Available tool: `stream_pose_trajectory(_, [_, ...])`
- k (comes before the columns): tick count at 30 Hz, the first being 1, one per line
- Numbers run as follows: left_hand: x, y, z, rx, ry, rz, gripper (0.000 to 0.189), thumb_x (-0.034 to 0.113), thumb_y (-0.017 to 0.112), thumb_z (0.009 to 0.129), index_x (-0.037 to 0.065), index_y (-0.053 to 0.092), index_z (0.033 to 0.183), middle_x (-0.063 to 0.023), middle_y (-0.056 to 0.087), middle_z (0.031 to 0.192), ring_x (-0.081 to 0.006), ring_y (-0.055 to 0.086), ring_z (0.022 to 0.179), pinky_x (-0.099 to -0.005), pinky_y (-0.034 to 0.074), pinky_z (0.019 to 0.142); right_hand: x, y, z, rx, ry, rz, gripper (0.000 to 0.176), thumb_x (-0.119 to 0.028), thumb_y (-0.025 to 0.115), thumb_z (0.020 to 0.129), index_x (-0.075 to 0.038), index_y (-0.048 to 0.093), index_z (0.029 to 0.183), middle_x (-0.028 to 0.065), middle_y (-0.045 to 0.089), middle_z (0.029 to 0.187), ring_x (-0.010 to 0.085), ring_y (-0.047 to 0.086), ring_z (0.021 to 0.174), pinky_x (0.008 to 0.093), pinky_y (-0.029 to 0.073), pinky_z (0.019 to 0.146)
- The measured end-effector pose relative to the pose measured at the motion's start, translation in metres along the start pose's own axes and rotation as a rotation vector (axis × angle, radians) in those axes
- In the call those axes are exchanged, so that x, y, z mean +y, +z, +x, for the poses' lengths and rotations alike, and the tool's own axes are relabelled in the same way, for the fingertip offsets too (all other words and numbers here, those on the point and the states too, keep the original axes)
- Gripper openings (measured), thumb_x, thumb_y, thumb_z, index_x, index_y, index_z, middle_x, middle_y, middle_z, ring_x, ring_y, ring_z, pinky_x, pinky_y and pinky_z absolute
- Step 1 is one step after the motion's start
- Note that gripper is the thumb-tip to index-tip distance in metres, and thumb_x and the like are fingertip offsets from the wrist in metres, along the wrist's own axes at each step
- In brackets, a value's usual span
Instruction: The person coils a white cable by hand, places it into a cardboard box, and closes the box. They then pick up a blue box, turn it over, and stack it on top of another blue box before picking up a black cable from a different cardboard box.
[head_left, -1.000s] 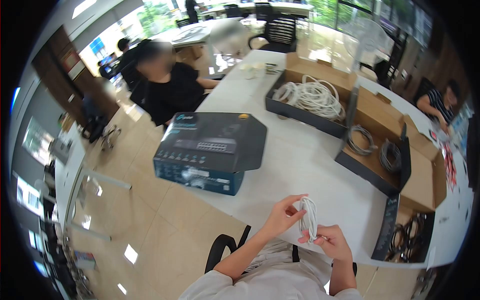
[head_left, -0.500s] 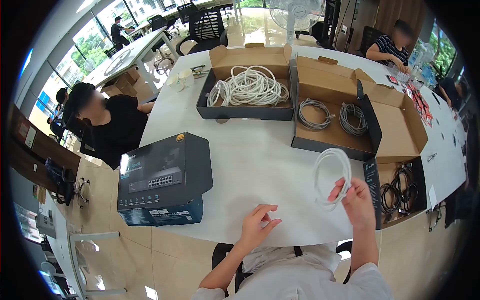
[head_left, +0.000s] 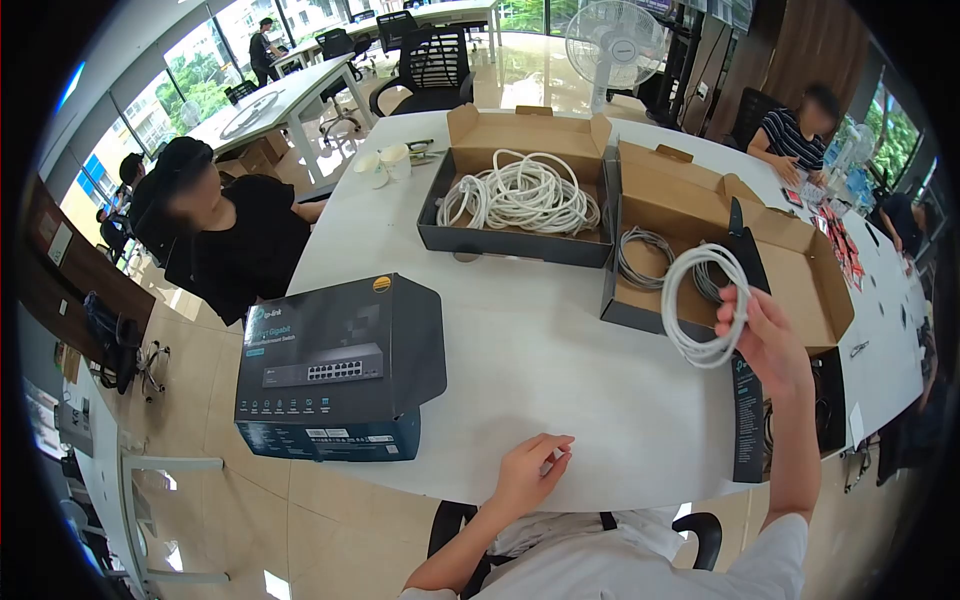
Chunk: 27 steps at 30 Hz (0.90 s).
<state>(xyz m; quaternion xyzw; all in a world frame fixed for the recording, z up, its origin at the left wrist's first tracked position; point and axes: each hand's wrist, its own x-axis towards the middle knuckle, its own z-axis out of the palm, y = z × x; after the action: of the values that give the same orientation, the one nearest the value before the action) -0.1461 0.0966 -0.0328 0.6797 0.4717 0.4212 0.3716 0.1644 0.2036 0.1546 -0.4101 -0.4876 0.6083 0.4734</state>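
Note:
My right hand (head_left: 768, 335) is closed on one side of a coiled white cable (head_left: 683, 330). The loop is held up over the front of the open box with two grey cable coils, partly covering the right grey coil (head_left: 708, 280). The left grey coil (head_left: 645, 258) lies beside it in the same box. Near the table's front edge, my left hand (head_left: 530, 472) rests loosely curled and open, holding nothing. Farther back, a pile of white cables (head_left: 530, 195) fills another open box (head_left: 515, 243).
A closed network switch box (head_left: 335, 365) stands at the left of the white table (head_left: 520, 350). Behind my right forearm is a box of black cables (head_left: 748, 420), mostly hidden. Paper cups (head_left: 395, 162) stand at the back left. People sit at the left and far right.
My right hand has moved forward and to the right, carrying the white cable coil to the grey-cable box. My left hand's fingers have drawn closer together. The view has shifted slightly.

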Motion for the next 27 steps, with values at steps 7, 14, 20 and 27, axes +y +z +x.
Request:
stream_pose_trajectory(7, [0.002,0.0,-0.004,0.011,-0.015,-0.021,0.025,0.0,0.067,0.085,0.006,0.067,0.11,-0.0064,0.069,0.09,-0.0175,0.066,0.07,-0.0282,0.053,0.061,-0.005,0.015,0.094,-0.108,0.167,-0.137,0.033,-0.027,0.046,0.106,0.0,0.056,0.124,0.0052,0.068,0.103,0.013,0.067,0.092,0.029,0.053,0.082])
stream_pose_trajectory(14, [0.002,-0.003,-0.003,-0.002,-0.036,-0.015,0.026,-0.004,0.064,0.086,0.004,0.067,0.111,-0.0087,0.068,0.09,-0.017,0.067,0.075,-0.0264,0.056,0.065,-0.018,0.039,0.177,-0.061,0.048,-0.404,0.028,-0.023,0.047,0.106,-0.003,0.057,0.123,0.006,0.066,0.103,0.0128,0.066,0.093,0.0282,0.054,0.082])
stream_pose_trajectory(20, [0.003,-0.003,-0.004,-0.008,-0.066,-0.025,0.025,-0.004,0.063,0.087,0.003,0.066,0.111,-0.0095,0.068,0.092,-0.0168,0.067,0.077,-0.0273,0.055,0.065,0.043,0.029,0.3,0.125,-0.337,-0.714,0.023,-0.016,0.051,0.1,0.001,0.063,0.11,0.0117,0.069,0.092,0.0171,0.067,0.083,0.032,0.053,0.072])
stream_pose_trajectory(27, [-0.011,0.006,-0.014,0.041,0.026,-0.027,0.034,-0.007,0.057,0.085,0.004,0.063,0.117,-0.0118,0.067,0.095,-0.0273,0.066,0.084,-0.035,0.054,0.075,0.132,0.014,0.379,0.223,-0.553,-1.364,0.022,-0.019,0.05,0.095,-0.007,0.065,0.106,0.0236,0.067,0.099,0.0437,0.063,0.096,0.0539,0.049,0.08])
